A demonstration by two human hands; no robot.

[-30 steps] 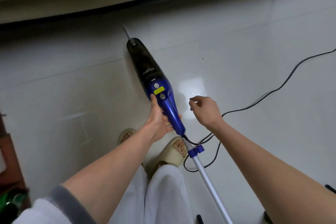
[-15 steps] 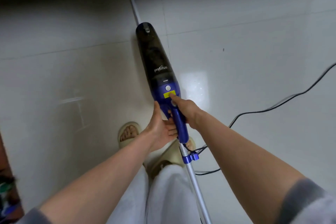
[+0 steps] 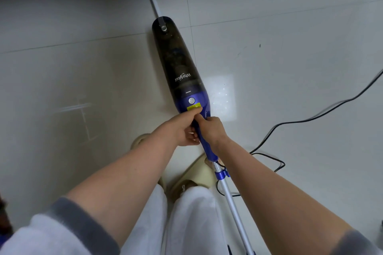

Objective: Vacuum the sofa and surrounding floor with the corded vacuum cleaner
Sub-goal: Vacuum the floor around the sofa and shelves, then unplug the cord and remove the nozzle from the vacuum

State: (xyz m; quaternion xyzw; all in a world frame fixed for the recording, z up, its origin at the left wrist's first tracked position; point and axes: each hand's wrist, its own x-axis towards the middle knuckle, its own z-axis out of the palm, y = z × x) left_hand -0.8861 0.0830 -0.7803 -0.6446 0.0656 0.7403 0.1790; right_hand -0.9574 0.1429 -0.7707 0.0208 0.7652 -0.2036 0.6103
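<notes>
Both hands grasp the blue handle of the stick vacuum cleaner (image 3: 182,72): left hand (image 3: 182,130) thumb on the yellow sticker, right hand (image 3: 211,130) wrapped just beside it. Its black cord (image 3: 310,118) (loosely looped) trails across the white tiled floor (image 3: 83,68).

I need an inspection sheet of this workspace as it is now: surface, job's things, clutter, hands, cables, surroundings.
Surface: pale glossy tiled floor, with a bright light reflection beside the vacuum.
Job's things: blue and black vacuum cleaner, silver tube running back toward the person.
Clutter: nothing seen.
Hands: left hand and right hand both grip the blue handle; left thumb lies on the yellow label.
Cables: black cord trails loose over the floor on the right, looping near the feet.
Surroundings: beige slippers, white trousers, dark shadow along the top edge.
</notes>
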